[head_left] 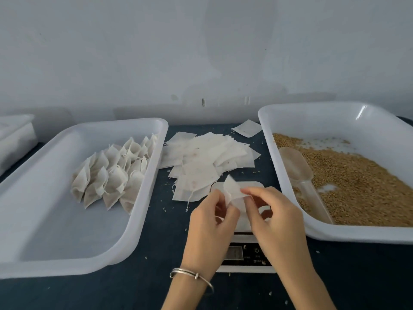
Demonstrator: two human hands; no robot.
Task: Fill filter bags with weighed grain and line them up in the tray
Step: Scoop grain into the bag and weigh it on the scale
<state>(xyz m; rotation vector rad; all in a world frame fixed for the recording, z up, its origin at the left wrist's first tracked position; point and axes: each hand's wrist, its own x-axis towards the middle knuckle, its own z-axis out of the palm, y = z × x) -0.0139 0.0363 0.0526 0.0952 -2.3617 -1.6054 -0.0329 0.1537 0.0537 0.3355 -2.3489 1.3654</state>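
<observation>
In the head view, the left hand (211,217) and the right hand (271,217) each keep a pinching grip on opposite edges of one empty filter bag (233,190), held just above the scale (243,247) on the dark surface (156,253), between the tray (143,198) of lined-up filled bags (111,173) on the left and the grain (357,182) tray with its scoop (297,166) on the right. The step in hand looks like opening the bag's mouth, and it probably goes best by rubbing the two thin layers apart with the fingertips rather than tugging, keeping the mouth wide and upward over the scale so the grain pours in cleanly. The loose pile of empty bags (207,151) lies just beyond.
</observation>
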